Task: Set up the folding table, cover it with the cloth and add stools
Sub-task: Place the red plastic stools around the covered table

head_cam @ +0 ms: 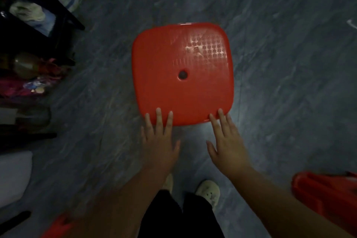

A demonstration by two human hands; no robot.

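floor (280, 83) of grey marbled stone spreads under everything, with dark cluttered shelving (29, 25) well off to the left of the hands. red stool (182, 75) stands upright just ahead of both hands, its square seat facing up, a small hole at the middle. another red stool (326, 197) lies to the right, behind the right hand. left hand (159, 141) and right hand (228, 145) are apart, fingers spread flat, only the fingertips (158, 114) over the seat's near edge, gripping nothing. to lift it well, i judge each hand should curl under the rim at opposite sides. no worktop shows.
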